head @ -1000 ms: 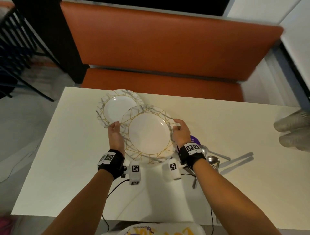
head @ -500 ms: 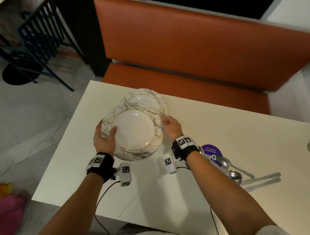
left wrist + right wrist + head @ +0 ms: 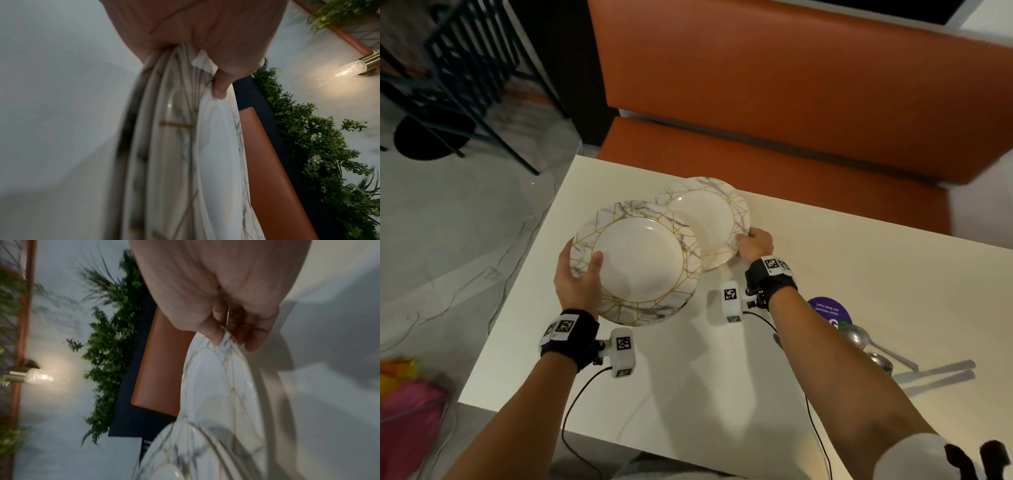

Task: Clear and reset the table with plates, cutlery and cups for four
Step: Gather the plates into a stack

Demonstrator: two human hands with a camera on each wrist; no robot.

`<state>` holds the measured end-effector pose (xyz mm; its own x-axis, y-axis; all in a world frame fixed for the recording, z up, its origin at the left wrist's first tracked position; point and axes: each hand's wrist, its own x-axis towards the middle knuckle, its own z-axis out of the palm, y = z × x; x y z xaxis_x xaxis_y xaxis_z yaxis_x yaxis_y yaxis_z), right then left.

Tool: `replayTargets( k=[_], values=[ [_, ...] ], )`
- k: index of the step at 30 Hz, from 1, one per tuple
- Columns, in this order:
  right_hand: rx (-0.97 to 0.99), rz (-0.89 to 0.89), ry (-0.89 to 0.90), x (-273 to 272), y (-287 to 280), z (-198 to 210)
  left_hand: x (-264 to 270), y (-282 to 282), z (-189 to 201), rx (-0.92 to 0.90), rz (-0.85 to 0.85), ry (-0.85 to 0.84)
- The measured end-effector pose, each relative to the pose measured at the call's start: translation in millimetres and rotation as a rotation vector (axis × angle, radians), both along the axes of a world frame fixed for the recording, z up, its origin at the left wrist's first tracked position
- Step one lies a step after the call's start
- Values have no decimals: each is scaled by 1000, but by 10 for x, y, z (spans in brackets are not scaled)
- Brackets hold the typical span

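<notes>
your left hand [image 3: 577,282] grips the near plate [image 3: 640,262] at its left rim, thumb lying over the marbled border onto the white centre, fingers hidden beneath. in the left wrist view the thumb [image 3: 221,87] presses the top face, and more than one rim edge shows stacked under it, though blur keeps you from counting them. this plate sits near the table's [image 3: 722,377] left edge, about midway between its near and far edges; whether it rests on the surface or is lifted clear, cannot tell.

your right hand [image 3: 755,245] pinches the far plate [image 3: 710,219] at its near-right rim. right wrist view: thumb [image 3: 213,335] on the top face, fingers curled below, rim caught between them. far plate lies toward the far-left corner of the table, its near-left part tucked behind the near plate's rim, so the two overlap.

right side of table, toward the near edge: two spoons [image 3: 866,346], bowls close together, handles pointing right. just beyond them two flat grey knives [image 3: 935,375] lie side by side. a round purple sticker [image 3: 828,311] sits on the surface just behind the spoons, partly hidden by your right forearm.

orange bench seat [image 3: 774,102] runs along the table's far edge. dark slatted chair [image 3: 452,65] stands on the floor off the far-left corner.
</notes>
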<state>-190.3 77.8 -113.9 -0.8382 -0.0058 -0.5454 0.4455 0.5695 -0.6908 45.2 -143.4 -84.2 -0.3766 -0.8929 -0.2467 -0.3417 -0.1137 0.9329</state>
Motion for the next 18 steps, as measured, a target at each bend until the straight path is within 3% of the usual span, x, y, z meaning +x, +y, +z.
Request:
replayTargets(
  k=[5,13,18],
  values=[
    [-24,-183,68,-192,575,105,-109,3,4,30,-18,28],
    [31,-375,466,-227,1788,733,-376,283,-30,114,-170,44],
    [-118,-351,378,-108,2100,834,-473,623,-14,164,-299,54]
  ],
)
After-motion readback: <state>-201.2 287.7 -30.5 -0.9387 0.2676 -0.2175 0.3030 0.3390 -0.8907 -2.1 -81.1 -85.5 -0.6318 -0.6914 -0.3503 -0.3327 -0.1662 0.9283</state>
